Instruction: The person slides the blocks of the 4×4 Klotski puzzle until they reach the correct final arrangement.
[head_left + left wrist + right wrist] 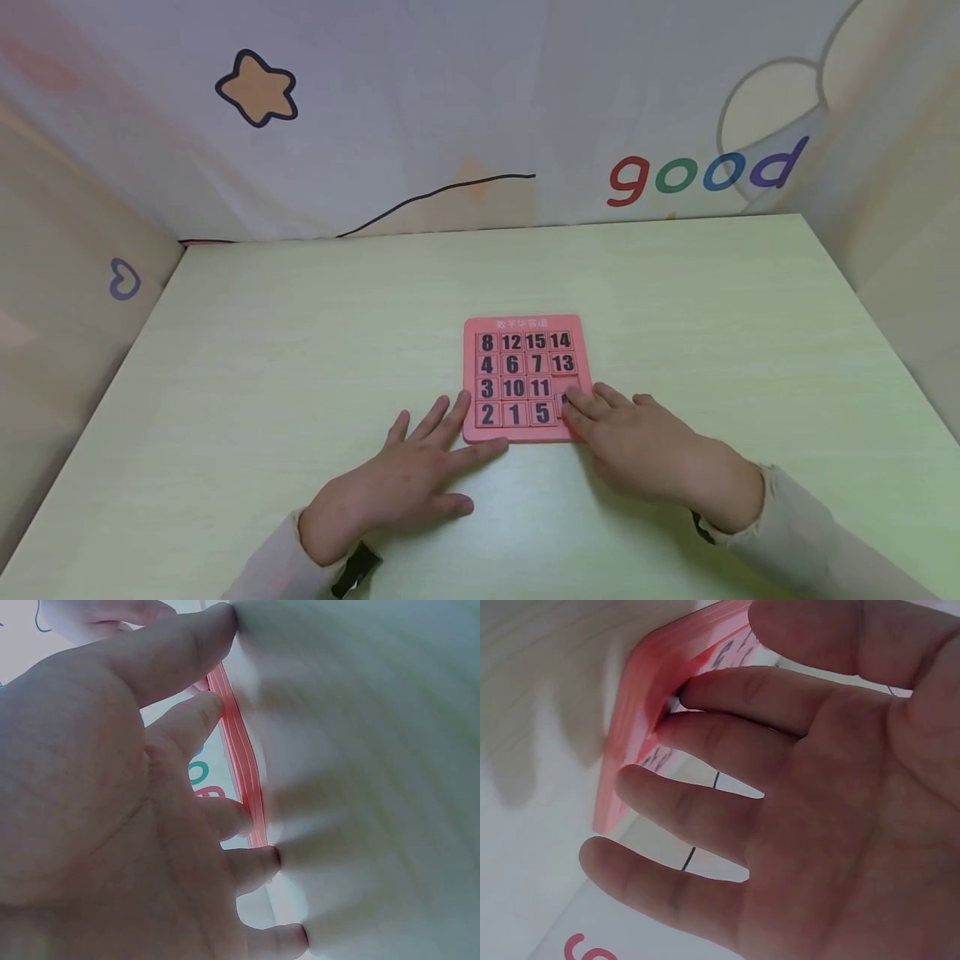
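Note:
A pink sliding number puzzle [525, 434] lies flat on the table, its black-numbered tiles in rows and columns. The rows read 8, 12, 15, 14; 4, 6, 7, 13; 3, 10, 11; and 2, 1, 5. In the right column, a gap shows below tile 13 [563, 363]. Fingertips of my right hand [637, 446] rest on the tile under that gap and hide its number. Spread fingers of my left hand [408, 483] touch the frame at its lower left corner. The right wrist view shows the puzzle's frame [630, 705] beyond straight fingers.
The pale green table [300, 333] extends around the puzzle. Behind it hangs a printed cloth [420, 108] with a star and the word "good", and cloth also lines both sides. A dark strap [357, 570] sits at the left wrist.

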A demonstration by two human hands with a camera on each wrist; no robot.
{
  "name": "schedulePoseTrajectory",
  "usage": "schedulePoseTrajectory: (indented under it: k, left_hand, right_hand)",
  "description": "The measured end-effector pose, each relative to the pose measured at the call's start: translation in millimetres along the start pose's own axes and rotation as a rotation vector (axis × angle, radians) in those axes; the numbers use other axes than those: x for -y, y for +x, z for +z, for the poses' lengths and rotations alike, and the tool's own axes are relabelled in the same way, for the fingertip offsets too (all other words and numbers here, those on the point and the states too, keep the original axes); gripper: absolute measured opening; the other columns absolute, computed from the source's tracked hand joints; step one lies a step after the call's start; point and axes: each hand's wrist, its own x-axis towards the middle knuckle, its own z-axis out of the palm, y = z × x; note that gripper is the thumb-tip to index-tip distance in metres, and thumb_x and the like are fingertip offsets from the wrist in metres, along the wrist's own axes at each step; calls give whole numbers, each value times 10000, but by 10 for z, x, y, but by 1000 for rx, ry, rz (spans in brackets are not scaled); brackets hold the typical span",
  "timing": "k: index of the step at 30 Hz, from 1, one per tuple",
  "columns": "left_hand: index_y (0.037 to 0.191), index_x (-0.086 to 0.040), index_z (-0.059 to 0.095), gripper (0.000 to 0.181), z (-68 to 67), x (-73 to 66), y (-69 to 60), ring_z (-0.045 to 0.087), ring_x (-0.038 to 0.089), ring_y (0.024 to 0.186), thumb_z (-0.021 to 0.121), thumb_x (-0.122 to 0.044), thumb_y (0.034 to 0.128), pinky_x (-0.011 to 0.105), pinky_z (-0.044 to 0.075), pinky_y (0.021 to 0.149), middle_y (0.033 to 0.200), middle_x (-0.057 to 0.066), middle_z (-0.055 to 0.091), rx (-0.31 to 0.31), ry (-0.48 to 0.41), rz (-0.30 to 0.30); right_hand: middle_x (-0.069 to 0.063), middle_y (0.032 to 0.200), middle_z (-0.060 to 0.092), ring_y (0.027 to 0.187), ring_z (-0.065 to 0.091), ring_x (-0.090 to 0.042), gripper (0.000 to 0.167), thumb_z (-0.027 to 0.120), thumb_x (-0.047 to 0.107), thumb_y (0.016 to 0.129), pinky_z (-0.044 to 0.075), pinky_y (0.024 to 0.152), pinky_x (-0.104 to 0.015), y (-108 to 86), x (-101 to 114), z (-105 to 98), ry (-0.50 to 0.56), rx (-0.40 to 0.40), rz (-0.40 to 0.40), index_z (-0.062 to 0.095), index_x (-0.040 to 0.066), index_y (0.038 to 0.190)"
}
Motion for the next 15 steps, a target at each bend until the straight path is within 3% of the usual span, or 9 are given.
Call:
schedulePoseTrajectory:
  k: [15]
  left_hand:
    - [1576,-450,307,719,6,-1,-18,-45,360,1527,674,-404,959,709,71,1122,1687,90,-60,-12,6,13]
  right_hand:
    - [-167,1521,466,1393,404,-439,485,589,198,992,398,998,-668,-45,58,21,-39,-13,-42,552,9,1437]
